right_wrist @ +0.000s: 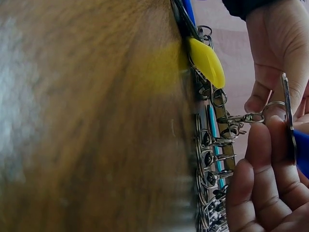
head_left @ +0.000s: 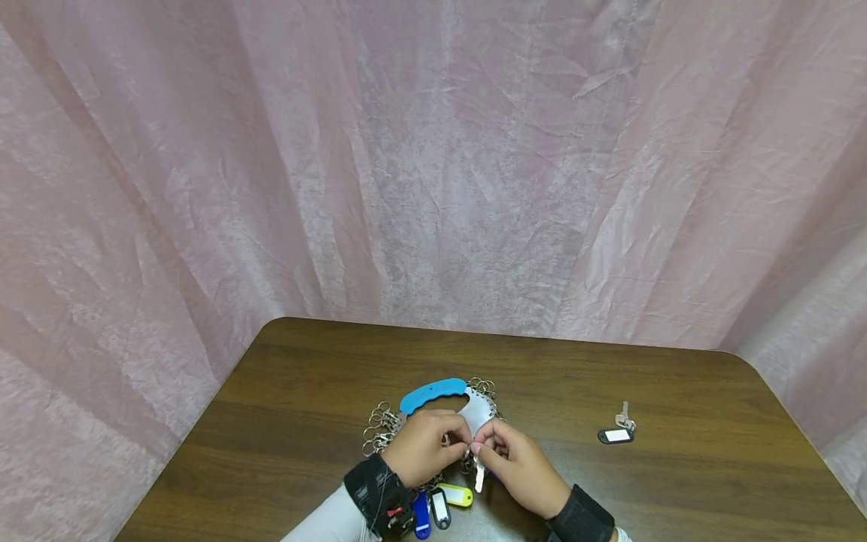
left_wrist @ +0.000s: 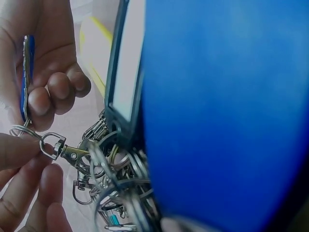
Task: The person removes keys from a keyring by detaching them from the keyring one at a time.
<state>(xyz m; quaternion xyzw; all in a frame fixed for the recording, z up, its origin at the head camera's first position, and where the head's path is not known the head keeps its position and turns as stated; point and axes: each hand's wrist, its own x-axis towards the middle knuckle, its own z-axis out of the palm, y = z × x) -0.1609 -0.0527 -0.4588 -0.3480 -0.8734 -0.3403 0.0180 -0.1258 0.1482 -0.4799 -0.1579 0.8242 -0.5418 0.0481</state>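
Observation:
My left hand (head_left: 425, 446) and right hand (head_left: 520, 465) meet fingertip to fingertip in the head view, both pinching a small metal split ring (left_wrist: 20, 129). A silver key (head_left: 479, 477) hangs from it below the right fingertips. Beside the key, a blue key tag (right_wrist: 303, 151) lies under the right palm. The ring joins a swivel clasp (left_wrist: 62, 149) on a key holder with a bright blue handle (head_left: 432, 392) and a white plate (head_left: 478, 409). My hands cover the holder's near part.
Many rings and clasps (head_left: 381, 427) line the holder's edges. Yellow (head_left: 457, 495), black (head_left: 440, 510) and blue (head_left: 421, 516) tags lie near the left wrist. Farther right on the wooden table (head_left: 325, 361) are a black tag (head_left: 615, 436) and a key (head_left: 624, 412). A pink curtain hangs behind.

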